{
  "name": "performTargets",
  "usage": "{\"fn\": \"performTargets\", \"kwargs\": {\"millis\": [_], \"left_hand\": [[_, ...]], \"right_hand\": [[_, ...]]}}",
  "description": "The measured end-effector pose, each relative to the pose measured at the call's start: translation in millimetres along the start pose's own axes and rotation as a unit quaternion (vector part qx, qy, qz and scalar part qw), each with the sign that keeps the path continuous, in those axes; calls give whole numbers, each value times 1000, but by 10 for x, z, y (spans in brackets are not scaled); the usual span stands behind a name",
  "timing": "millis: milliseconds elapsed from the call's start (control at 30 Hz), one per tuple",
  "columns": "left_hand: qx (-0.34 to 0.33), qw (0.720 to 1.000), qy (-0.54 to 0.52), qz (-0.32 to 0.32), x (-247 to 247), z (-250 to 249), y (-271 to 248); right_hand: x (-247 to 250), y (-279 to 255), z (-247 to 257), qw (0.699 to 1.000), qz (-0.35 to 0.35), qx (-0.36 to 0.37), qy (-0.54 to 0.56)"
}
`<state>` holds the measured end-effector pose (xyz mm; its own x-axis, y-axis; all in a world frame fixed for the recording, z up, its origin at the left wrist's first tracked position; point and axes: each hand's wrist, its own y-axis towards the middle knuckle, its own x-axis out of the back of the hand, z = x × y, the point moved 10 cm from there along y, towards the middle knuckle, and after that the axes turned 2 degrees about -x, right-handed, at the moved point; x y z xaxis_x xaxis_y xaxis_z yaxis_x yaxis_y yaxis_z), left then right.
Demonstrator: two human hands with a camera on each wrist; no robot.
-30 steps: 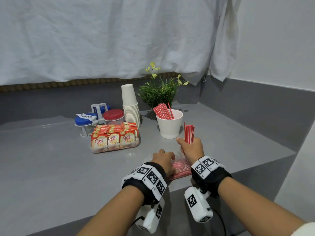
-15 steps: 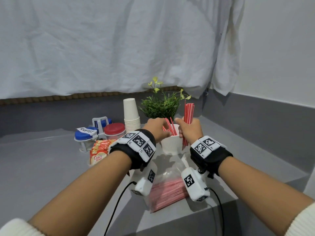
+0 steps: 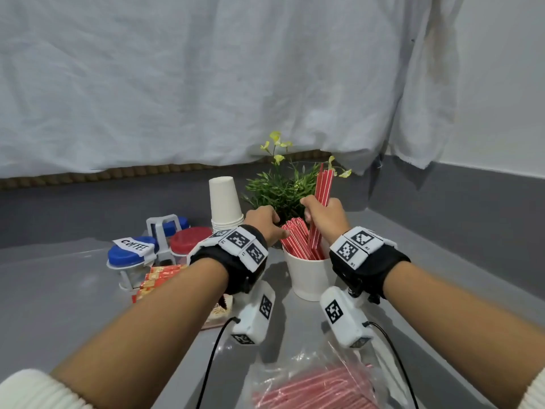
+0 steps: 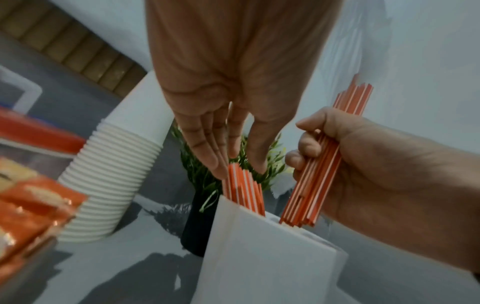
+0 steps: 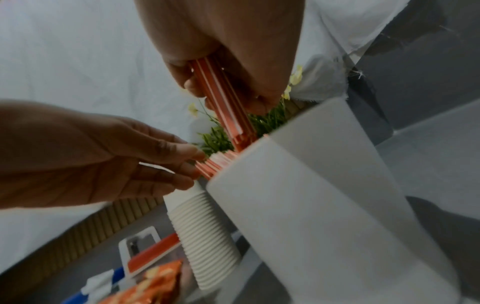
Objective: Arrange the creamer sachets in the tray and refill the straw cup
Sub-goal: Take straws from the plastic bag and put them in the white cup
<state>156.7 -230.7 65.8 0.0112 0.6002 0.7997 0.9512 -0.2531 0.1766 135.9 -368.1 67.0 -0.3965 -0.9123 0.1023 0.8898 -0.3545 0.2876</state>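
The white straw cup [image 3: 309, 276] stands mid-table with several red striped straws [image 3: 296, 240] leaning left inside it. My right hand [image 3: 320, 215] grips a bundle of red straws [image 3: 323, 184] upright, its lower ends at the cup's mouth. My left hand [image 3: 265, 221] reaches in from the left, and its straight fingers [image 4: 221, 148] touch the tops of the straws in the cup [image 4: 242, 185]. The bundle [image 5: 223, 102] dips over the cup's rim [image 5: 259, 144]. Orange creamer sachets [image 3: 159, 276] lie at the left, mostly hidden behind my left forearm.
A stack of paper cups [image 3: 225, 202] and a potted plant [image 3: 283, 187] stand just behind the straw cup. Jars with a blue COFFEE lid [image 3: 129, 252] and a red lid [image 3: 188, 240] sit at the left. A clear bag of straws [image 3: 318, 388] lies near the front edge.
Both hands left the straw bag and moved forward to the cup. The right hand carried its bundle up and over the cup; the left hand went to the straws in the cup.
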Motion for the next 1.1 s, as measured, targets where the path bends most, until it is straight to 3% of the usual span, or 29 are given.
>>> {"fn": "performTargets", "kwargs": {"millis": [100, 200, 367, 500, 700, 833, 933, 1000, 1100], "left_hand": [[24, 995, -100, 4, -214, 133, 144], [34, 979, -196, -39, -285, 215, 273], [43, 966, -249, -62, -370, 353, 461], [71, 942, -320, -71, -363, 466, 457], [55, 922, -380, -57, -336, 428, 292], [2, 941, -331, -71, -308, 357, 260], [-27, 959, -273, -69, -313, 276, 217], [-44, 981, -176, -65, -320, 218, 185], [-69, 995, -20, -72, -322, 131, 138]], "right_hand": [[-90, 57, -231, 998, 22, -3, -55], [-168, 59, -351, 987, 61, 12, -150], [-355, 40, -418, 946, 142, 40, -290], [-313, 43, -429, 946, 134, 34, -294], [-245, 39, -370, 956, 119, 45, -266], [-162, 55, -411, 976, 83, 21, -202], [50, 57, -356, 982, -27, 37, -186], [155, 20, -303, 974, -90, 46, -201], [140, 18, -322, 966, -92, 10, -241]]}}
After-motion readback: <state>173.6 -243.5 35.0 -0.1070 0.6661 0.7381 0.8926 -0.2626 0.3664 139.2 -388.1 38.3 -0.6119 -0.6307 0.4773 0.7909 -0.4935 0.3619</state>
